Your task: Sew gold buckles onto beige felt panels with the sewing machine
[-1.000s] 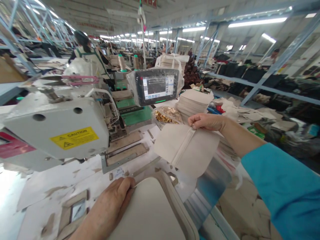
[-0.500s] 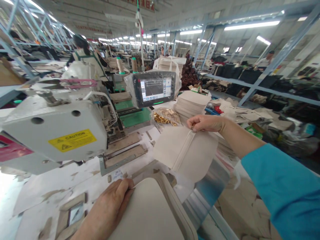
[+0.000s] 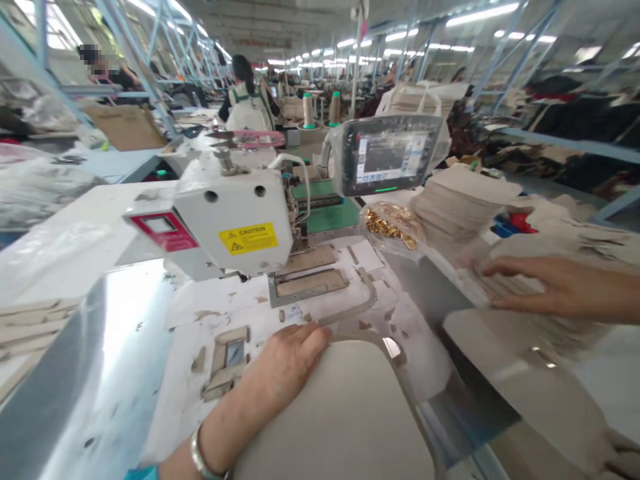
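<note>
Paper-covered worktable, beige panel against left hand, grip unclear; second panel near right hand, fingers parted.

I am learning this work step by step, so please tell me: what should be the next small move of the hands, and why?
Probably bring the right hand to the free side of the beige panel: the left hand rests at its opposite edge, while the right, though blurred, looks open and empty near a separate pale piece.
</note>
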The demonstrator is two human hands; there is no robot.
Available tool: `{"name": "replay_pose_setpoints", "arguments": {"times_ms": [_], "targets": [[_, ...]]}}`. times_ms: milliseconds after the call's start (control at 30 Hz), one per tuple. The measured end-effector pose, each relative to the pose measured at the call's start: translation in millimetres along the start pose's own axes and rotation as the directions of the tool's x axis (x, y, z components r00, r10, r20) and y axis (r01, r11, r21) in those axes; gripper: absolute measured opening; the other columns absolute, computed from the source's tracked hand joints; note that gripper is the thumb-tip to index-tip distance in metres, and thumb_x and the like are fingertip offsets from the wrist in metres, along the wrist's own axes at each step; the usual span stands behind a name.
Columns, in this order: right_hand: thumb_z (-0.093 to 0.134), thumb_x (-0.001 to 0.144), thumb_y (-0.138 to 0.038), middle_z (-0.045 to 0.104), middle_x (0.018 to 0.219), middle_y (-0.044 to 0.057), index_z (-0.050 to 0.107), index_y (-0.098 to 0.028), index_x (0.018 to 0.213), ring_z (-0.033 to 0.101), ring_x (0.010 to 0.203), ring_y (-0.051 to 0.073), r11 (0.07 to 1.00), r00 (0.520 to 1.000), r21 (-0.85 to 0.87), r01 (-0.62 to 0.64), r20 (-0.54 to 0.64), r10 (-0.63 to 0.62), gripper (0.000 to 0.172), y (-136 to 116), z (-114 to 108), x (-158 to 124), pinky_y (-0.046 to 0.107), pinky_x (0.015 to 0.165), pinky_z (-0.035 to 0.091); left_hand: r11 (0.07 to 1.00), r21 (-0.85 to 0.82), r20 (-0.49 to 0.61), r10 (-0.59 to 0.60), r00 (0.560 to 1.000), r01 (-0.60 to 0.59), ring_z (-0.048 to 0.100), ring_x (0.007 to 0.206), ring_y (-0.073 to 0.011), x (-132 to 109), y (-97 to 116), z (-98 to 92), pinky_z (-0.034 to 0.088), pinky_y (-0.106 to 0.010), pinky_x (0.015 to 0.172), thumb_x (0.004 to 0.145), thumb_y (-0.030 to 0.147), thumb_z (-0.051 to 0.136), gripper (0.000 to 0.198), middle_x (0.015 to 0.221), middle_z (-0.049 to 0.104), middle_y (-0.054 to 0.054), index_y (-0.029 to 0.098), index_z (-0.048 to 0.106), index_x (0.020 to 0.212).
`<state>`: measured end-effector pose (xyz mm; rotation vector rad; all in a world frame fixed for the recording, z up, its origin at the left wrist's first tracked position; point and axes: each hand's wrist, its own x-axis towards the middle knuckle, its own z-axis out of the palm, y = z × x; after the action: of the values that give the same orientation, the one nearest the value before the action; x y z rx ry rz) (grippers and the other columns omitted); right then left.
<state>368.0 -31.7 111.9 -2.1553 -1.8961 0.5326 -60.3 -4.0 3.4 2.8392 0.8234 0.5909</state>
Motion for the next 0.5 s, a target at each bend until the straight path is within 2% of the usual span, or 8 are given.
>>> {"name": "replay_pose_setpoints", "arguments": {"times_ms": [33, 100, 200, 233, 267, 333, 433, 500], "targets": [[0.083, 0.06, -0.043, 0.069, 0.117, 0.015, 0.075, -0.031, 0.108, 0.064, 0.099, 0.032, 0.996, 0.99, 0.044, 0.082, 0.113, -0.086, 0.049, -18, 13, -2, 0.043, 0.084, 0.044, 1.0, 0.005, -0.001, -0.012, 1.0, 0.012, 0.06, 0.066, -0.0159, 0, 1, -0.1, 0.047, -0.025, 0.06, 0.099, 0.014, 0.036, 0.011, 0.077, 0.061, 0.001, 0.022, 0.044, 0.098], [0.076, 0.071, -0.045, 0.065, 0.127, 0.011, 0.065, -0.034, 0.126, 0.064, 0.104, 0.032, 0.959, 0.932, 0.215, 0.182, 0.272, -0.238, 0.057, -64, 49, -7, 0.042, 0.085, 0.049, 0.999, 0.006, -0.01, -0.037, 0.999, 0.037, 0.06, 0.066, -0.0156, 1, 2, 0.9, 0.047, -0.025, 0.059, 0.099, 0.014, 0.037, 0.011, 0.078, 0.061, 0.001, 0.022, 0.043, 0.101], [0.068, 0.079, -0.04, 0.068, 0.119, 0.008, 0.065, -0.031, 0.124, 0.065, 0.1, 0.03, 0.85, 0.827, 0.456, 0.263, 0.347, -0.442, 0.046, -124, 113, -12, 0.042, 0.088, 0.05, 0.996, -0.008, -0.033, -0.089, 0.995, 0.089, 0.062, 0.062, -0.0154, 0, 5, 3.8, 0.047, -0.024, 0.057, 0.099, 0.015, 0.036, 0.01, 0.075, 0.062, 0.002, 0.022, 0.043, 0.101], [0.064, 0.082, -0.04, 0.07, 0.113, 0.007, 0.067, -0.029, 0.12, 0.067, 0.096, 0.028, 0.823, 0.817, 0.525, 0.218, 0.363, -0.448, 0.04, -133, 131, -11, 0.042, 0.086, 0.051, 0.993, -0.017, -0.048, -0.118, 0.992, 0.117, 0.063, 0.062, -0.0157, 0, 5, 4.5, 0.048, -0.025, 0.056, 0.1, 0.017, 0.037, 0.008, 0.075, 0.062, 0.001, 0.021, 0.043, 0.102], [0.061, 0.083, -0.04, 0.072, 0.107, 0.007, 0.067, -0.027, 0.118, 0.068, 0.091, 0.028, 0.805, 0.818, 0.578, 0.13, 0.397, -0.417, 0.038, -136, 144, -9, 0.042, 0.082, 0.053, 0.989, -0.026, -0.062, -0.149, 0.987, 0.148, 0.064, 0.062, -0.0164, -1, 5, 4.8, 0.049, -0.025, 0.056, 0.1, 0.019, 0.038, 0.006, 0.075, 0.063, 0.001, 0.021, 0.042, 0.104], [0.06, 0.083, -0.041, 0.073, 0.097, 0.008, 0.068, -0.024, 0.112, 0.069, 0.083, 0.028, 0.763, 0.835, 0.641, -0.089, 0.465, -0.293, 0.035, -123, 154, 2, 0.041, 0.074, 0.055, 0.98, -0.038, -0.074, -0.198, 0.977, 0.195, 0.067, 0.068, -0.0187, -1, 4, 4.0, 0.053, -0.028, 0.06, 0.099, 0.021, 0.041, 0.01, 0.08, 0.066, -0.002, 0.018, 0.042, 0.109], [0.066, 0.076, -0.038, 0.073, 0.088, 0.008, 0.07, -0.023, 0.098, 0.07, 0.079, 0.029, 0.648, 0.836, 0.652, -0.394, 0.548, -0.043, 0.026, -77, 137, 25, 0.042, 0.072, 0.055, 0.983, -0.03, -0.034, -0.179, 0.983, 0.178, 0.069, 0.081, -0.0219, -1, 0, 0.6, 0.057, -0.035, 0.07, 0.099, 0.021, 0.04, 0.017, 0.092, 0.068, -0.007, 0.016, 0.046, 0.114], [0.069, 0.072, -0.035, 0.073, 0.085, 0.01, 0.07, -0.024, 0.089, 0.07, 0.075, 0.03, 0.587, 0.824, 0.631, -0.507, 0.555, 0.115, 0.021, -49, 121, 43, 0.042, 0.069, 0.054, 0.989, -0.035, -0.004, -0.142, 0.99, 0.141, 0.069, 0.086, -0.0214, 0, -2, -0.8, 0.058, -0.036, 0.077, 0.1, 0.021, 0.038, 0.018, 0.096, 0.067, -0.008, 0.016, 0.051, 0.111]]}}
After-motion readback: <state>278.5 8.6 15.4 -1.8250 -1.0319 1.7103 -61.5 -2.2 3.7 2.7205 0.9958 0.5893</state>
